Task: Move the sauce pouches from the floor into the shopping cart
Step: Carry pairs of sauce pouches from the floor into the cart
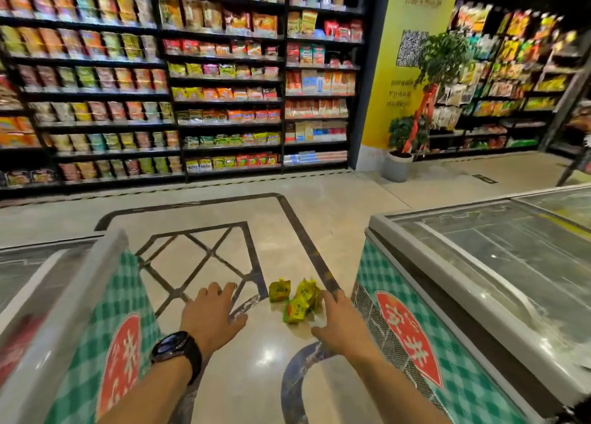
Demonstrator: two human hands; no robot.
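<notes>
1. The step in hand looks like the approach. The yellow-green crinkled foil sauce pouches [299, 302] lie in a small heap on the glossy beige stone floor with dark inlaid lines [256, 375]. None of them is lifted yet.
2. One pouch stands slightly apart on the left of the heap and the rest lie bunched together. Blur makes the exact count hard to tell.
3. The heap sits in the gap between two chest freezers with green-checked fronts and glass lids, one on the left [80, 295] and one on the right [479, 263]. It lies closer to the right one.
4. The left hand [212, 315], with a black wristwatch [176, 348] on its wrist, is stretched forward with loosely spread fingers and holds nothing.
5. The right hand [340, 324] is also spread and holds nothing. Its fingertips show just beside the heap, but I cannot tell whether they touch it, and the hand seems to hang above floor level.
6. The next move probably calls for lowering both hands to the floor and closing the fingers round the bunched pouches, then collecting the one set apart.
7. No shopping cart is in view, so the carry will likely need a turn away from the stocked black store shelves [192, 87] ahead.
</notes>
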